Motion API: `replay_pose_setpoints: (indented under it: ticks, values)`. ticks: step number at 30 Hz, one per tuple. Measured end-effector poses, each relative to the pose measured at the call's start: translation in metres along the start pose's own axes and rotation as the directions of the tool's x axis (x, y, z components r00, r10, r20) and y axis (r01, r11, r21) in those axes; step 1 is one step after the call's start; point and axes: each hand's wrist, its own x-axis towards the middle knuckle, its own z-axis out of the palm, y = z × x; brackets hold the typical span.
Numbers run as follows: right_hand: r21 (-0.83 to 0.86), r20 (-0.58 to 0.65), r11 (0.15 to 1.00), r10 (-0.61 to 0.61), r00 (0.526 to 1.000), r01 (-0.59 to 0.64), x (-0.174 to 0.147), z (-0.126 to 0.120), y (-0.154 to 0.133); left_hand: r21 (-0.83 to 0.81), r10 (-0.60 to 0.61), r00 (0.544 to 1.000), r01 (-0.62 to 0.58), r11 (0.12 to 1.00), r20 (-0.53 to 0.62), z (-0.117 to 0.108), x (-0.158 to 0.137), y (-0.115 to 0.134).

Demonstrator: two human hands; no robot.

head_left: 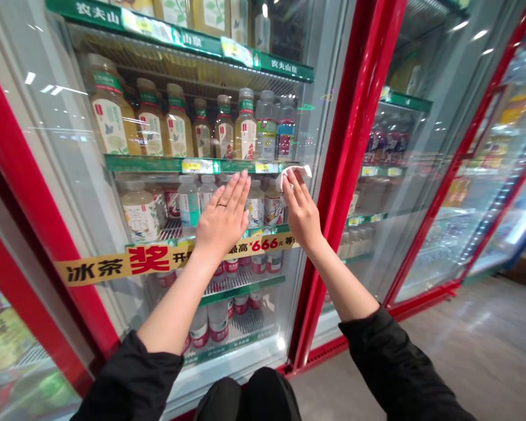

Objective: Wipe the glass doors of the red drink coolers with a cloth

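A glass fridge door [92, 210] with a red frame stands in front of me. My left hand [223, 216] is spread flat at the glass, fingers pointing up, a thin ring on one finger; no object shows in it. To its right, my right hand [301, 204] holds a white wiping cloth [307, 171] against the pane, near the red frame's right side. Part of the cloth is covered by the fingers. Just below the hands, a yellow sticker strip [92, 266] with Chinese lettering runs across the door.
Behind the glass, bottled drinks [114, 114] line several shelves with green edges and price tags. A red door frame [355, 146] rises on the right, with more fridges beyond. Grey floor [473, 351] lies at lower right. My knees [248, 394] are close to the door.
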Motion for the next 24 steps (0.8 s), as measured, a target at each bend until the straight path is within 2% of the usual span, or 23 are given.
replay_pose_setpoints:
  ticks: [4, 7, 11, 14, 19, 21, 24]
  values:
    - [-0.024, -0.061, 0.994, 0.104, 0.993, -0.105, -0.016, 0.007, -0.008, 0.001, -0.012, 1.000, 0.012, 1.000, 0.004, 0.000, 0.000, 0.001]
    - [-0.018, -0.074, 0.995, 0.092, 0.993, -0.093, -0.023, 0.011, -0.024, -0.002, -0.017, 1.000, 0.017, 1.000, 0.007, 0.000, -0.001, 0.002]
    - [0.009, -0.010, 1.000, 0.017, 1.000, -0.017, 0.004, 0.004, -0.031, 0.005, -0.022, 0.999, 0.022, 1.000, 0.025, -0.001, -0.001, 0.003]
    - [0.035, -0.022, 0.999, 0.030, 0.999, -0.030, 0.018, 0.000, -0.028, -0.002, -0.030, 0.999, 0.030, 1.000, 0.044, -0.004, -0.001, 0.003]
    - [0.039, -0.126, 0.993, 0.112, 0.986, -0.108, -0.008, 0.014, -0.044, 0.029, -0.037, 0.994, 0.034, 0.999, 0.105, -0.007, -0.001, 0.004]
    - [0.033, -0.152, 0.995, 0.096, 0.984, -0.092, -0.017, 0.018, -0.052, 0.026, -0.036, 0.994, 0.034, 0.999, 0.105, -0.007, -0.001, 0.004]
    - [0.060, -0.150, 0.998, -0.008, 0.989, 0.017, -0.010, 0.016, -0.049, 0.009, -0.024, 0.999, 0.024, 1.000, 0.024, -0.003, -0.001, 0.003]
